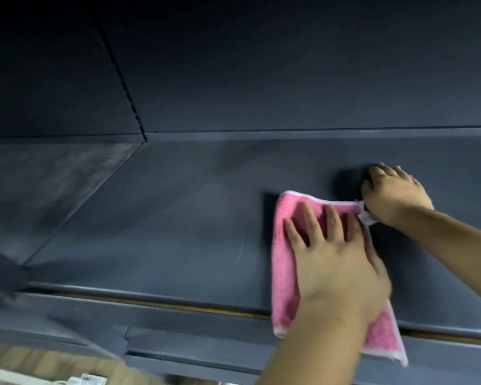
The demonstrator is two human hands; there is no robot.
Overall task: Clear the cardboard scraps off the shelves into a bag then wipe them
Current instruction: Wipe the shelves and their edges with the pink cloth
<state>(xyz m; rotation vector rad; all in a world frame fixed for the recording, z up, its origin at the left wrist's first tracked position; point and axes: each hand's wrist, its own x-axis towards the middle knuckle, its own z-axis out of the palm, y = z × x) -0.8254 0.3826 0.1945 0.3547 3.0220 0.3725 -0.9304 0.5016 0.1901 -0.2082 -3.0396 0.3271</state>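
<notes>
Pink cloth (286, 262) is pressed flat on the dark shelf (178, 218) under the open left hand (336, 262); something whitish is clutched in the curled right hand (395, 193).

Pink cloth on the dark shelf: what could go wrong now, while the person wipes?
1. The pink cloth hangs over the front edge of the shelf, so it may slip off if the flat left hand lifts.
2. The right hand seems to grip small white scraps, and these may drop back onto the wiped surface.
3. The shelf section at the left looks dusty and may be missed.
</notes>
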